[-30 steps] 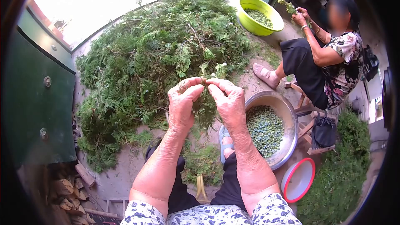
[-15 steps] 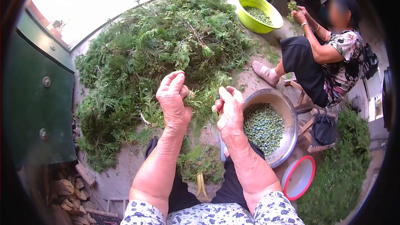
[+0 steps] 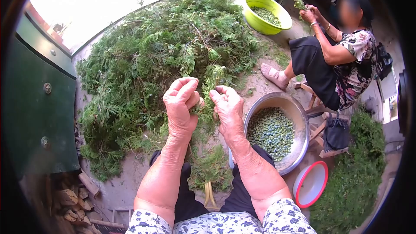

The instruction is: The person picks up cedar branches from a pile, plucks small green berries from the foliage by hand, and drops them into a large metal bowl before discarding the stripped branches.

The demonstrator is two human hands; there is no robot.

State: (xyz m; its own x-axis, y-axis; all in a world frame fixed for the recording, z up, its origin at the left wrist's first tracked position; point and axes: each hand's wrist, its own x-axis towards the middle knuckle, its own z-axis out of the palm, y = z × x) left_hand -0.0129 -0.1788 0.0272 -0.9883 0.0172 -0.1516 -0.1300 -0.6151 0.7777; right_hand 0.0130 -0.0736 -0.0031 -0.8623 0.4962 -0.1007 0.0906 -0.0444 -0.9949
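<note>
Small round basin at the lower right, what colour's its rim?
Red rim, around a whitish basin; clearest in the head view.

One head-worn camera supplies the view. It looks forward and steeply down from above the wearer's lap, with the patterned shirt (image 3: 216, 224) along the lower edge. Left hand (image 3: 178, 106), right hand (image 3: 229, 112) and green sprig (image 3: 212, 82) register at close range, near mid-frame. The heap of branches (image 3: 143, 60) lies beyond; a seated co-worker (image 3: 342, 56) appears farther off, upper right. Coverage is wide, edges curved, corners dark.
</note>
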